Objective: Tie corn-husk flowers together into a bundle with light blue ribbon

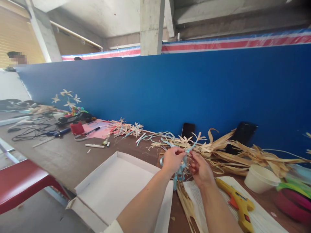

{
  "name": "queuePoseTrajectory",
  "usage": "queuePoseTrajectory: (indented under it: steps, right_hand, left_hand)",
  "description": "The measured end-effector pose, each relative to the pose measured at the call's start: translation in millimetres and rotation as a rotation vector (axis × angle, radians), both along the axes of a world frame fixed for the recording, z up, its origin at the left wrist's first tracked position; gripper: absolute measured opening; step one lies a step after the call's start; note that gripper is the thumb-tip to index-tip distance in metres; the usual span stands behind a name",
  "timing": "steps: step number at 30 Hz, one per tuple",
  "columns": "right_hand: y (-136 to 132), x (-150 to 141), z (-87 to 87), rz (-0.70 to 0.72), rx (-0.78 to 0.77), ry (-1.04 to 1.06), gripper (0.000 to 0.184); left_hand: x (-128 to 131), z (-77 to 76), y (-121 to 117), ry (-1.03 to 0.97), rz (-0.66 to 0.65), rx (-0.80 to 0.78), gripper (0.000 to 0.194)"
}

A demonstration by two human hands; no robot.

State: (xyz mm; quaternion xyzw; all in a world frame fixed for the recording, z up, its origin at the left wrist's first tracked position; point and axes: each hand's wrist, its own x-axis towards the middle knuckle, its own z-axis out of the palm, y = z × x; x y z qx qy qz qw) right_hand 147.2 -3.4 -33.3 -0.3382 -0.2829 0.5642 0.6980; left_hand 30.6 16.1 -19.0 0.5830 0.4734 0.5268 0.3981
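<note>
My left hand is closed, thumb and forefinger pinching a thin flower stem wrapped in light blue ribbon. From the right, my right hand pinches the same stem, its other fingers curled. Pale dried-husk flowers, one with a star-shaped head, stick up just beyond my fingertips. Loose loops of light blue ribbon hang between and below my hands. Long dried husks lie behind and to the right. My fingers partly hide where the ribbon meets the stem.
An open white box lies left of my forearms. On the right are a yellow glue gun on printed paper, a white cup and a pink round container. A blue partition edges the table; a red stool stands left.
</note>
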Motion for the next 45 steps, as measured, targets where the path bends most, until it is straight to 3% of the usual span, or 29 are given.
queuePoseTrajectory:
  steps: [5,11,18,27,45]
  right_hand:
    - [-6,0,3.3,0.099,-0.003,-0.088,0.04]
    - [-8,-3,6.0,0.132,0.011,-0.101,0.035]
    - [-5,-1,3.0,0.08,0.024,-0.044,0.026]
    - [-5,3,2.8,0.161,0.038,0.087,0.021]
    - [-6,5,2.5,0.186,0.065,0.11,0.022]
  left_hand:
    - [-3,6.7,-2,-0.004,-0.039,0.017,0.014]
    - [-4,13.4,-5,0.004,-0.005,0.066,0.012]
    - [-4,8.8,-4,-0.033,-0.095,0.044,0.014]
    - [-3,10.5,-7,0.02,-0.017,0.183,0.011]
    - [1,4.4,-8,-0.062,-0.053,0.185,0.012]
